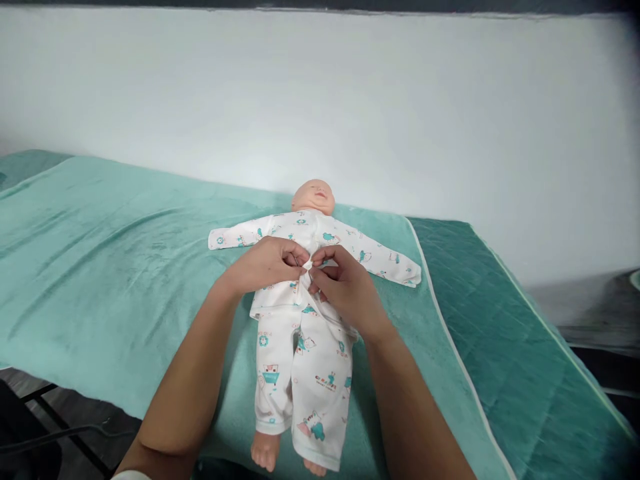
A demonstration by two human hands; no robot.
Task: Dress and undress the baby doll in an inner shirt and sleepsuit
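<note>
A baby doll lies on its back, head toward the wall, arms spread in long sleeves. It wears a white printed pajama top and matching pants, with its feet showing below the cuffs. Over the middle of the top's front, my left hand pinches one side of the front edge. My right hand meets it there, fingers closed on the other side of the cloth. A small bunched white bit of the top shows between my fingertips; whether a button or tie is in it I cannot make out.
Under the doll spreads a light green blanket with a pale edge. A darker green quilted cover shows to the right. The white wall stands behind the bed. A dark cable runs by the floor at lower left.
</note>
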